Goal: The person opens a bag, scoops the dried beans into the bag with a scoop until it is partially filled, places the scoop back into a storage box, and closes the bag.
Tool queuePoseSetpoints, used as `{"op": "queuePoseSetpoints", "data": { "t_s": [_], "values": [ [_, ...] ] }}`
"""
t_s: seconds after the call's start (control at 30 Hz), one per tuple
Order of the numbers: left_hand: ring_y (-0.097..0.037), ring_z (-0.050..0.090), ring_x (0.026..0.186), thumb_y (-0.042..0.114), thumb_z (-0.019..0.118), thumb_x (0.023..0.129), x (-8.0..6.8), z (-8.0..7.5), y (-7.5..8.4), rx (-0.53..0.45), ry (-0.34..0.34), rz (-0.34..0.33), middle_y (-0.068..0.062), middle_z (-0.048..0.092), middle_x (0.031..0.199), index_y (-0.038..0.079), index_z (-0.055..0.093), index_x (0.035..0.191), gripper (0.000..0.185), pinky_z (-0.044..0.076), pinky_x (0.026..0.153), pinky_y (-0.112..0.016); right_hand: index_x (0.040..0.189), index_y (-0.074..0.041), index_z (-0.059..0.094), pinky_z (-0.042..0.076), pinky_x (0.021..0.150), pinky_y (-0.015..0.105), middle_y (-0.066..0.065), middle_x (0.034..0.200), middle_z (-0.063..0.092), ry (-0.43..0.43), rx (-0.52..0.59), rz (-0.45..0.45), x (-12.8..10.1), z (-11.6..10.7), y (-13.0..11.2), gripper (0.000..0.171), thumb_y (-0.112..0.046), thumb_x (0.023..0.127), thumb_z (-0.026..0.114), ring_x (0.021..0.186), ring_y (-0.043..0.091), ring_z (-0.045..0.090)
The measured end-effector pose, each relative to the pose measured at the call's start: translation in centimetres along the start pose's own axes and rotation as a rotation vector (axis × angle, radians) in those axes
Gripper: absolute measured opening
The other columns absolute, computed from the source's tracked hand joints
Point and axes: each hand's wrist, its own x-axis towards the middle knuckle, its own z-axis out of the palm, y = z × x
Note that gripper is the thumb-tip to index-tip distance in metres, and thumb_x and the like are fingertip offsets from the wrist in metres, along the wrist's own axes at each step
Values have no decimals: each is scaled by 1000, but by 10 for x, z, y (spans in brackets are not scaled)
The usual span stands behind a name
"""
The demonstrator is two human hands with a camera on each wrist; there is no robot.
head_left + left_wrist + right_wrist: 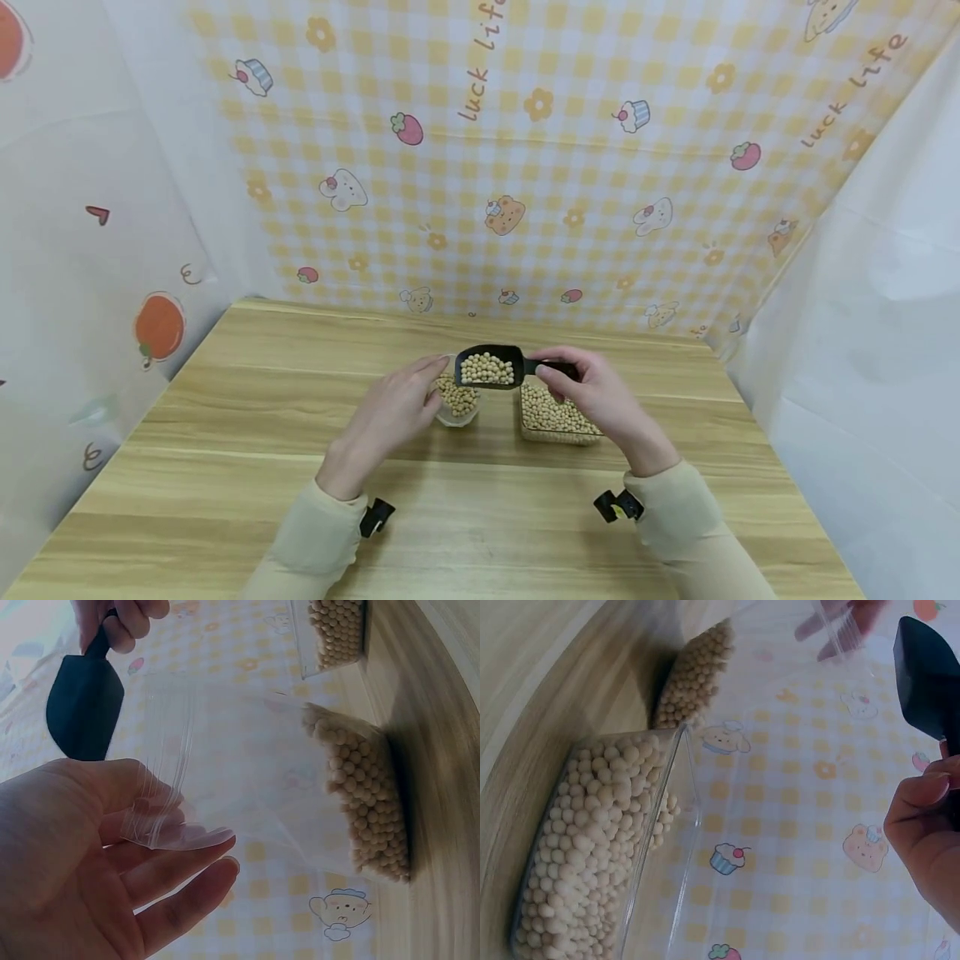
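Sleeves (307, 533) lie nearest the camera. Left hand (397, 408): thumb and fingers clamped on the mouth of the bag (240, 765), which stands on the table (480, 525), beans at its base. Right hand (600, 400): fingers clamped on the scoop (85, 709), bean-loaded, raised near the bag mouth. Box (561, 437): beside the bag, bean-filled.

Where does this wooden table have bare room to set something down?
Bare wooden table lies left of the left hand, right of the right hand and between the beige sleeves. The middle is crowded: a clear plastic bag and a clear rectangular box, both holding round beige beans, with a black scoop above.
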Motion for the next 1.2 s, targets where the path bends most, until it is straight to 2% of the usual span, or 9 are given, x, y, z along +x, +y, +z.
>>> {"op": "queuePoseSetpoints", "data": {
  "t_s": [0.2,0.37,0.5,0.6,0.7,0.8,0.93,1.07,1.2],
  "values": [
    [-4,35,48,4,60,87,0,0,0,11,14,25,-17,54,138,-3,55,135,49,38,48,-21,121,-15,68,39,50,25,11,76,56,19,-170,-65,2,9,-3,26,-22,98,60,56,16,44],
    [-6,38,48,3,60,88,0,0,1,5,19,28,-18,54,138,-3,56,135,48,40,48,-22,120,-14,69,43,52,27,3,99,67,61,-370,-189,4,17,-10,25,-20,97,62,60,13,50],
    [-19,64,77,4,62,87,0,0,1,17,39,40,-18,56,136,-3,56,134,48,53,67,-29,117,-11,70,47,63,29,0,106,68,99,-531,-335,6,24,-14,23,-16,95,64,72,10,56],
    [-27,65,98,5,63,87,0,1,1,23,48,45,-18,56,135,-4,57,133,48,54,78,-36,114,-9,71,48,67,30,1,104,69,112,-592,-412,7,28,-17,22,-12,93,66,78,10,57],
    [-19,63,78,5,62,87,1,1,1,23,42,39,-18,56,135,-4,56,134,48,53,69,-31,113,-7,71,47,65,29,2,101,69,118,-624,-444,7,30,-18,21,-10,92,67,76,9,56],
    [-10,45,56,5,62,87,1,0,2,21,25,28,-18,55,137,-4,56,134,48,45,56,-25,112,-6,71,46,61,27,2,98,67,113,-654,-464,7,32,-21,21,-9,92,67,72,9,53],
    [-6,36,49,5,62,87,1,0,2,14,11,19,-19,54,137,-4,55,135,49,39,48,-22,110,-6,72,44,58,24,-1,92,65,94,-707,-500,7,34,-25,20,-8,90,69,68,7,49],
    [-9,46,57,3,62,86,0,0,1,20,20,30,-20,55,136,-5,56,134,49,42,53,-23,109,-8,71,43,57,23,-3,88,62,64,-792,-534,8,35,-30,19,-8,90,69,66,7,48],
    [-20,62,83,2,63,86,0,1,0,26,36,42,-21,56,135,-6,56,132,48,50,67,-30,111,-9,70,43,57,23,-4,87,59,9,-866,-549,10,36,-39,19,-9,91,68,65,7,48]
  ]
}}
